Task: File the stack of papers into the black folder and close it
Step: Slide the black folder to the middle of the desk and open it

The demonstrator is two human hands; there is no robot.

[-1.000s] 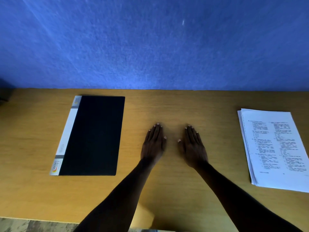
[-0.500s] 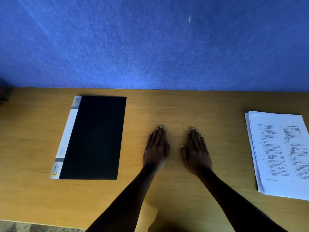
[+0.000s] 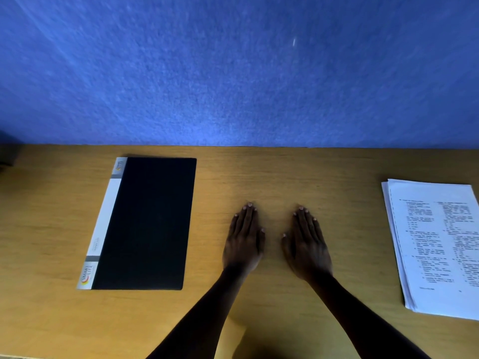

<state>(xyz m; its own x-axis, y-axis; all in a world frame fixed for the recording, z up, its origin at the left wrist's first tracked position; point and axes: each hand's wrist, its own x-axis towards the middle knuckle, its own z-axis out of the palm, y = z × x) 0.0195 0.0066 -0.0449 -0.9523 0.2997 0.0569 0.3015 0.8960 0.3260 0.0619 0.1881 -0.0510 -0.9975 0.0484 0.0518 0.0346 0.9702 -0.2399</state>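
1. Hands are laid flat on the wooden desk, palms down: the left hand and the right hand lie side by side with fingers extended and nothing held in either. Nothing of the task appears to be begun.

2. Folder position is noted: the black folder lies closed and flat on the left of the desk, well apart from the left hand, with its white spine label on the far-left edge. The cover must be lifted from the right edge; if it is pushed rather than lifted, the folder is likely to slide on the smooth wood.

3. Papers are placed on the opposite side: the stack of printed papers lies at the right, well apart from the right hand and partly cut off by the frame edge. The sheets are seen slightly fanned at the left edge, so the stack is not squared. If it is picked up one-handed, sheets may slip out or splay.

4. Edges that are left uneven may catch or crease when the stack is filed, and corners may stick out when the cover is shut.

5. How the sheets are held inside the folder cannot be told while it is closed.
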